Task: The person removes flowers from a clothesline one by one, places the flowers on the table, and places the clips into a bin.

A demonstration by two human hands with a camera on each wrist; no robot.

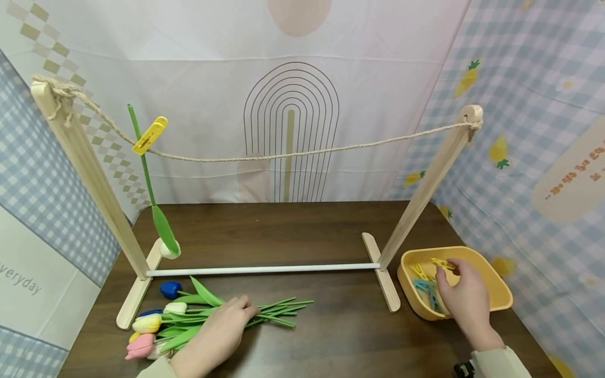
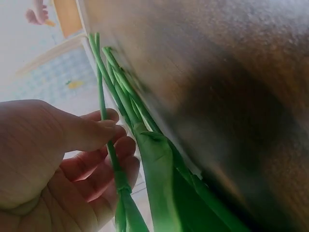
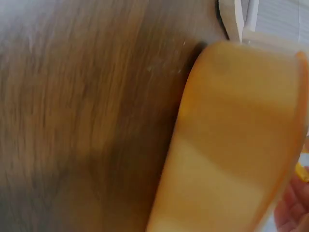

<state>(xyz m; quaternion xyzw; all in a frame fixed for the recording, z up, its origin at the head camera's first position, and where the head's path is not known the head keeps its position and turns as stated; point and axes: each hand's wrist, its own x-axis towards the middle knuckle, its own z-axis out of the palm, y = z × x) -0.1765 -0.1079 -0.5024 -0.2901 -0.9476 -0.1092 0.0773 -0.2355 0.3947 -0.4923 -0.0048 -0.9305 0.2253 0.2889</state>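
In the head view my left hand (image 1: 219, 331) is over a bunch of artificial tulips (image 1: 184, 328) lying on the table. Its thumb and forefinger pinch one green stem (image 2: 102, 96) in the left wrist view, with more stems beside it. My right hand (image 1: 468, 294) reaches into a yellow basin (image 1: 501, 299) and pinches a yellow clothespin (image 1: 444, 264). Yellow and blue clothespins (image 1: 427, 291) lie below it. One tulip (image 1: 163, 226) hangs head down from the rope (image 1: 283, 156), fixed by another yellow clothespin (image 1: 150, 135).
A wooden frame with a left post (image 1: 94, 178) and a right post (image 1: 425, 194) carries the sagging rope. A white crossbar (image 1: 264, 271) joins its feet close above the dark table (image 1: 340, 336). Patterned cloth (image 1: 529, 105) surrounds the table at the back and sides.
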